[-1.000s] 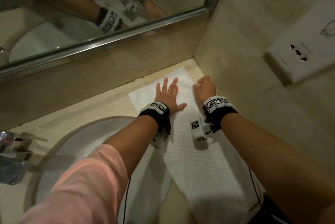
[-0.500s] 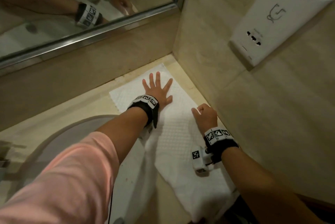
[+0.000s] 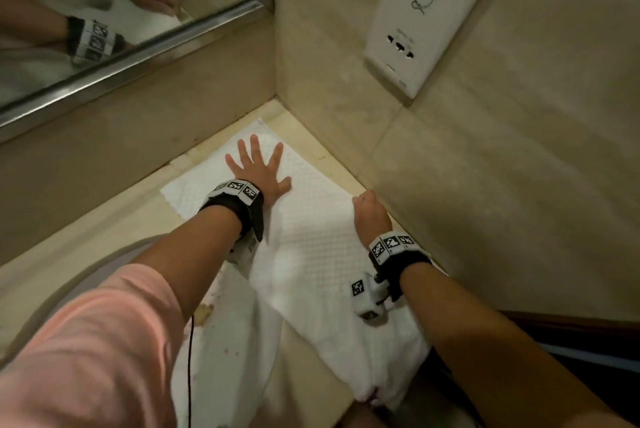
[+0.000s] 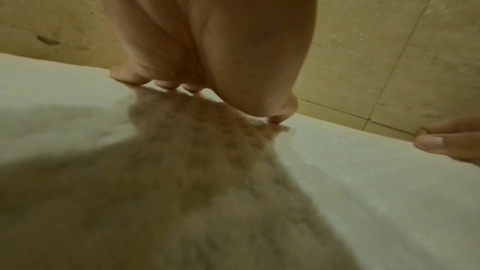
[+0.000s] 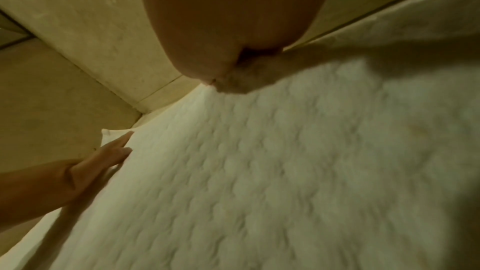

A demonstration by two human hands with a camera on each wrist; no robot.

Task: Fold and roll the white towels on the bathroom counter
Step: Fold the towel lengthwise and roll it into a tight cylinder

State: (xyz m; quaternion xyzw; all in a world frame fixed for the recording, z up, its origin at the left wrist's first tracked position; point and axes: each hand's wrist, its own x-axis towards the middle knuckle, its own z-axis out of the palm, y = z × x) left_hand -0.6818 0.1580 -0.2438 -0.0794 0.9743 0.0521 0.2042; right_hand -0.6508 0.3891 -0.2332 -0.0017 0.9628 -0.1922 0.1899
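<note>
A white waffle towel (image 3: 311,254) lies lengthwise in the counter's far right corner, and its near end hangs over the front edge. My left hand (image 3: 258,171) presses flat on the towel's far end with the fingers spread. In the left wrist view the fingertips (image 4: 130,77) touch the cloth (image 4: 363,192). My right hand (image 3: 369,211) is curled at the towel's right edge beside the wall. There its thumb (image 4: 428,143) and a finger pinch that edge. The right wrist view shows my right hand (image 5: 233,17) on the towel (image 5: 259,171), with my left hand (image 5: 98,161) further off.
A mirror (image 3: 121,12) runs along the back wall, and a white socket panel (image 3: 426,15) sits on the tiled right wall. The round sink basin (image 3: 69,289) lies to the left of the towel, under my left arm. The beige counter (image 3: 86,230) is narrow here.
My right hand has slid back along the towel's right edge toward me. The left hand stays flat on the far end. The head view has swung right, away from the tap.
</note>
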